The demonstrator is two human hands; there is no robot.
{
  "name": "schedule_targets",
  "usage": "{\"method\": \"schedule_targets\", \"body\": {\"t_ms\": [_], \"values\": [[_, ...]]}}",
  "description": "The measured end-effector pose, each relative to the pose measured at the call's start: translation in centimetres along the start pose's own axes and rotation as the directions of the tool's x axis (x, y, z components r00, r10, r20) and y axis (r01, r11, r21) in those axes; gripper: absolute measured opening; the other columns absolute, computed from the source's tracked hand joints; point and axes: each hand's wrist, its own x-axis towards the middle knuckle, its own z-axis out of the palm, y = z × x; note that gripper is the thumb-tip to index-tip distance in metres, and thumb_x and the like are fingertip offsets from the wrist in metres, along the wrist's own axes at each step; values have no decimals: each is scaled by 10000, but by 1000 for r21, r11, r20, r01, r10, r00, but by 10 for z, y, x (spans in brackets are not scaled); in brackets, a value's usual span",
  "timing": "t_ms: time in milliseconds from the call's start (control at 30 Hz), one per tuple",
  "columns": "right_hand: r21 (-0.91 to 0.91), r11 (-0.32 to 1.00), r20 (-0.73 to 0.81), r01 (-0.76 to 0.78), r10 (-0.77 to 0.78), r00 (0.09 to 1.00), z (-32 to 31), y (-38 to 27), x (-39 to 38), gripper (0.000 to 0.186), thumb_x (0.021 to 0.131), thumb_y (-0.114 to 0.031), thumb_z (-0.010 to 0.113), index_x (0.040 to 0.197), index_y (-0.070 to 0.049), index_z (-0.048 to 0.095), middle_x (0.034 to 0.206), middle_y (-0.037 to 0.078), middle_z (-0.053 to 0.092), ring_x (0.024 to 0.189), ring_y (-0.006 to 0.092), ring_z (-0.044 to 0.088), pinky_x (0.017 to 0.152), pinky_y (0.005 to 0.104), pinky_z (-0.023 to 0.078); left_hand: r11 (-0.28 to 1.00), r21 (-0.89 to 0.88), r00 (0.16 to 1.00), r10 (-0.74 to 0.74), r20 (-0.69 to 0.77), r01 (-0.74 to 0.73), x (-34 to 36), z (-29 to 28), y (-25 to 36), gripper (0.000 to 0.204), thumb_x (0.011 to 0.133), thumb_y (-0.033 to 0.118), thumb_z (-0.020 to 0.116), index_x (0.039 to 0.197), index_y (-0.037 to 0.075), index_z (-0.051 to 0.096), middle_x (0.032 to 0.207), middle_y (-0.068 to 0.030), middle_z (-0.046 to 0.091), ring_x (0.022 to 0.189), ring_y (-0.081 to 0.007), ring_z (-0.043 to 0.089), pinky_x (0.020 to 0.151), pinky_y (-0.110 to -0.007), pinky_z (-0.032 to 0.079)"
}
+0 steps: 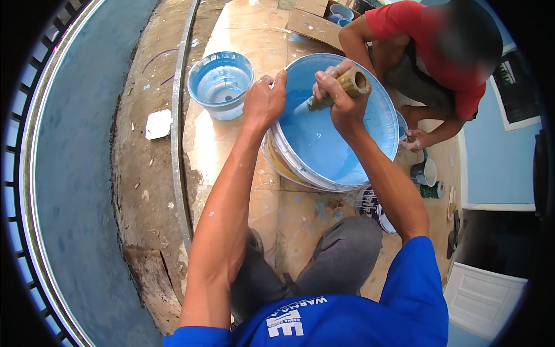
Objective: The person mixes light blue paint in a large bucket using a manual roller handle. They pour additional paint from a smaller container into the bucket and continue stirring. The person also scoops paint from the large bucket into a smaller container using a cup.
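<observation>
Large white bucket (281, 155) of blue paint (326, 144), center of the frame, on the floor between the person and a co-worker. The paint is smooth and light blue; streaks of the same color coat the inner wall and rim, and a yellow patch shows on the outside, at lower left. A thick, hollow bamboo stick (356, 81) slants down into the bucket, its lower part blue. The right hand (346, 107) is clamped around the stick near its upper end; the left hand (265, 103) is closed on the bucket's left rim.

Surface and surroundings: beige floor tiles (292, 211), spattered with blue — sunlit toward the top. At upper left, a clear, blue-smeared tub (230, 112) stands just beside the left hand. A metal strip (178, 115) divides the tiles from bare ground (147, 199), where a white lid-like piece (158, 124) lies; farther left rises a blue-gray wall (78, 173). Upper right: the co-worker's red shirt (399, 20). Right edge: a pale blue wall (500, 173) and, lower down, a white door (485, 298).
</observation>
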Motion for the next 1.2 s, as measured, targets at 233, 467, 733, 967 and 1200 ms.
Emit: {"method": "schedule_targets", "body": {"t_ms": [233,467,733,967,1200], "values": [[104,988,214,-117,92,973,-31,-35,-45,224,904,43,655,804,-66,486,696,52,558,612,124,532,592,299,456,1000,-14,1000,9,-14,-9,-2,2,-1,714,1009,575,466,1136,-88,700,1091,-357,695,1137,-490,646,987,-499,479],[16,975,252,-220,209,945,-64,-69,-72,219,896,13,651,771,-52,484,644,52,530,561,123,488,562,300,442,1000,20,1000,-14,9,14,-4,-1,0,711,1008,557,455,1150,-96,697,1091,-356,692,1129,-486,652,997,-508,480],[-118,992,191,-49,71,979,-82,-45,-33,203,874,91,628,782,-38,501,674,52,546,574,112,530,529,267,427,1000,19,1000,-11,14,11,-1,0,4,710,1005,548,457,1197,-94,689,1133,-360,685,1147,-489,648,1011,-510,480],[48,995,83,88,-92,992,-45,-16,-2,209,900,99,613,814,-50,494,698,40,526,587,112,533,558,280,455,1000,12,999,15,-45,-15,-4,1,0,691,1011,554,462,1181,-77,688,1105,-354,694,1143,-493,645,997,-499,476],[-146,988,188,54,-26,982,-49,-20,-17,222,873,69,662,754,-58,524,640,21,560,565,78,521,524,256,424,999,-14,997,45,-64,-46,-2,8,-3,705,998,535,511,1359,-64,596,1258,-339,661,1250,-472,607,1077,-488,453]]}}
